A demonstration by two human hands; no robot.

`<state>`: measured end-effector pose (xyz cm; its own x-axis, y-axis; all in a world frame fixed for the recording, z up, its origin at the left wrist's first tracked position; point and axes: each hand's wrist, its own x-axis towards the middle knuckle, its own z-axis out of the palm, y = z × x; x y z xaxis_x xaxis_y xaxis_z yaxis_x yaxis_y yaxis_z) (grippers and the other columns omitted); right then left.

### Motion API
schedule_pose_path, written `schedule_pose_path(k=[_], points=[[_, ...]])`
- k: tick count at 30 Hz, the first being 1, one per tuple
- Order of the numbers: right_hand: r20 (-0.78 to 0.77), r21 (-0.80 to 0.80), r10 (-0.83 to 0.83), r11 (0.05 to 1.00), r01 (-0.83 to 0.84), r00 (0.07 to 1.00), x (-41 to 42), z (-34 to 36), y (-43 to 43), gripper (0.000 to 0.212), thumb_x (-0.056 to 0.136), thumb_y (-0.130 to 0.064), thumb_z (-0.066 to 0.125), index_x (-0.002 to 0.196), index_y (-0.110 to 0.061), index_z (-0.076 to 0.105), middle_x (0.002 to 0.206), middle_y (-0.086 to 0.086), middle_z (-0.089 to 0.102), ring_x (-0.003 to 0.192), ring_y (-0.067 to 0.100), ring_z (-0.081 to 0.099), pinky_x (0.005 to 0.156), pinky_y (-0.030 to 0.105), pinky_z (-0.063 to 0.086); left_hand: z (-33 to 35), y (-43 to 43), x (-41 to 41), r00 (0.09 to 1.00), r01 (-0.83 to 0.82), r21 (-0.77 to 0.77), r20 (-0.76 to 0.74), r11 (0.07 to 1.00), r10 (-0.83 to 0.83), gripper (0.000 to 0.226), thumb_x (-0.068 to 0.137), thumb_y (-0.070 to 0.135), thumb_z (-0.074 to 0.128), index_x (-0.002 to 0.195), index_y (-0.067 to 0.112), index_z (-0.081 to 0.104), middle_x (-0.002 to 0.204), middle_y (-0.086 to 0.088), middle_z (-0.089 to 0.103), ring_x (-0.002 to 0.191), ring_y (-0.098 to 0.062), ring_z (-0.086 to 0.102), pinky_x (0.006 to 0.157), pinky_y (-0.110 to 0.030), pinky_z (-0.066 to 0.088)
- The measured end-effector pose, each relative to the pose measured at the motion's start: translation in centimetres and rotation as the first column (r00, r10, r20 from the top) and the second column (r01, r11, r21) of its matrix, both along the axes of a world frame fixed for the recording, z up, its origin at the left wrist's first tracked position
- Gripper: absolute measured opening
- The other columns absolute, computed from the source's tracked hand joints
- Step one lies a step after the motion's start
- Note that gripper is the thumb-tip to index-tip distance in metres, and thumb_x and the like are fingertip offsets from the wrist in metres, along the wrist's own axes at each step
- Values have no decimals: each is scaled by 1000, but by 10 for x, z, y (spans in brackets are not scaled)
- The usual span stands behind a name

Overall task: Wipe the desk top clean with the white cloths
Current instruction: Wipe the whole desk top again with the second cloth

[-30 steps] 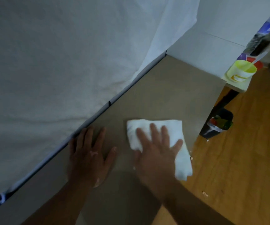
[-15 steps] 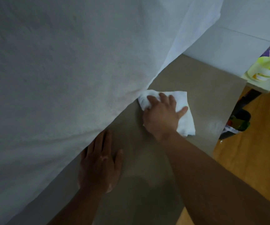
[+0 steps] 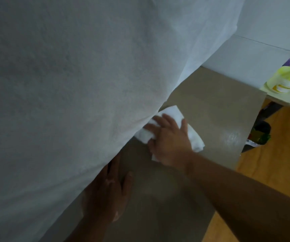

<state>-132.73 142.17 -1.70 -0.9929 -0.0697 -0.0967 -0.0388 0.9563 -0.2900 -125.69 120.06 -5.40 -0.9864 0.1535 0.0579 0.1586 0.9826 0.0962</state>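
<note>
Cloth (image 3: 174,113) lying on desk top (image 3: 210,105) under right hand (image 3: 171,142), against sheet (image 3: 71,84) at left; left hand (image 3: 106,194) resting nearer; cup (image 3: 283,79) standing far right.

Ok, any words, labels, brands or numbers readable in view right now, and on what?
None can be read.
Yellow cup: an orange and white band, too blurred to read.
Bin: coloured contents, too blurred to read.

The person's left hand (image 3: 106,194) and right hand (image 3: 170,144) are bare, as are both forearms as far as they show.
</note>
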Motion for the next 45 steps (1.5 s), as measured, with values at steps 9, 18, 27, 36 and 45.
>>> schedule_pose_path(k=[9,18,27,36,45], points=[[-36,-34,-335,942,334,941,-98,-7,59,53,97,-42,47,149,-35,45,162,-3,35,153,24,19,115,79,5,1,-2,-3,997,7,-26,73,1000,-5,78,98,67,20,162,22,29,166,-12,33,152,-35,34,119,-55,32],[-22,-17,-266,964,266,964,-23,-3,6,53,101,-47,43,153,-42,38,169,-1,23,157,29,8,118,75,-1,3,1,-2,998,55,19,13,998,-56,67,99,56,35,150,17,52,153,-13,51,133,-33,54,108,-44,40],[-87,-21,140,990,-142,986,128,-15,28,55,87,-52,48,142,-49,48,156,-8,48,148,28,42,113,74,30,-8,3,-16,949,314,9,-24,949,-314,62,108,47,23,150,10,51,156,-16,49,148,-37,40,115,-60,37],[-38,-45,-297,954,295,954,16,-9,131,53,95,-56,40,147,-51,43,164,-12,34,155,19,19,122,68,6,-10,52,-50,980,188,-22,63,982,-186,66,103,58,18,158,26,37,164,-11,37,152,-35,31,120,-59,32],[-72,-31,-418,908,417,906,34,-9,75,56,95,-53,33,148,-44,48,165,-2,35,156,30,21,118,75,8,-7,56,-53,976,218,-22,35,976,-217,68,103,58,16,156,24,42,162,-12,40,151,-37,33,119,-57,32]])
